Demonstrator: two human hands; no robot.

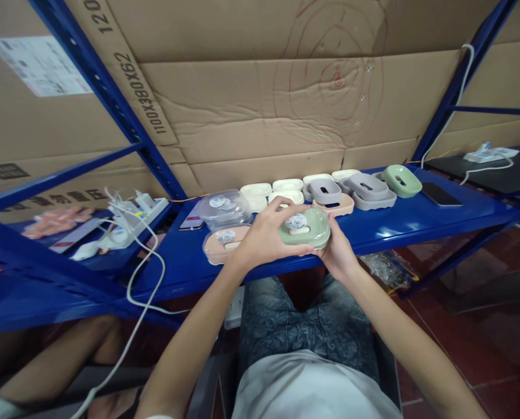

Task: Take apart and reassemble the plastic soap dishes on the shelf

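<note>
I see the green box (307, 229) held up over the near edge of the blue counter (386, 230), clear lid (316, 216) on top. The left hand (265, 231) spreads its fingers around the left side; the right hand (337, 249) has its fingers closed round the right end. Seemingly the lid is being seated; next calls, I'd judge, for even pressure along its edge.

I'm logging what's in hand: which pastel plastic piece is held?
The rounded light green plastic box with a clear lid, gripped by the left hand and right hand; the others, including another green piece, lie along the blue metal shelf.
</note>
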